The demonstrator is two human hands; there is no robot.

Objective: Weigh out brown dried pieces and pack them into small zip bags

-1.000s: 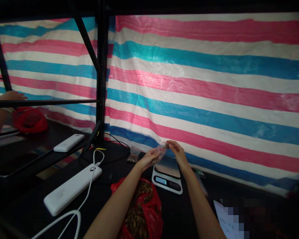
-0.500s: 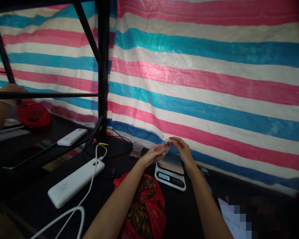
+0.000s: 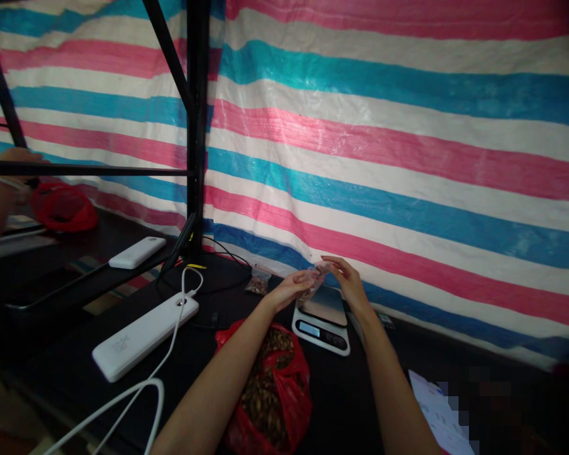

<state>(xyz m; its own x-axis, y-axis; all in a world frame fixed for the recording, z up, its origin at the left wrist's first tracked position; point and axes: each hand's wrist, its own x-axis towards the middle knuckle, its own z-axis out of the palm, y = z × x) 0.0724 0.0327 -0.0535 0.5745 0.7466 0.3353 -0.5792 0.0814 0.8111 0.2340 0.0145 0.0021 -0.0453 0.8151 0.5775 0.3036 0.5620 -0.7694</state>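
Both of my hands pinch a small clear plastic bag point(image 3: 315, 281) with brown bits in it, held just above a white digital kitchen scale point(image 3: 321, 315). My left hand point(image 3: 289, 289) grips the bag's left edge with closed fingers. My right hand point(image 3: 345, 281) pinches its top right edge. Under my left forearm lies an open red plastic bag point(image 3: 275, 385) full of brown dried pieces. A second small filled clear bag point(image 3: 257, 282) lies on the dark table behind my left hand.
A white power bank point(image 3: 145, 335) with a white cable point(image 3: 123, 398) lies at the left, a smaller one point(image 3: 137, 252) beyond it. A black metal rack post point(image 3: 196, 126) stands before a striped tarp. Another person's hand point(image 3: 9, 164) and a red bag point(image 3: 64, 207) are far left. Papers point(image 3: 436, 414) lie right.
My hands and the small bag have stayed over the scale with only small finger shifts. The view has tilted slightly downward, so everything sits a little higher in the frame.
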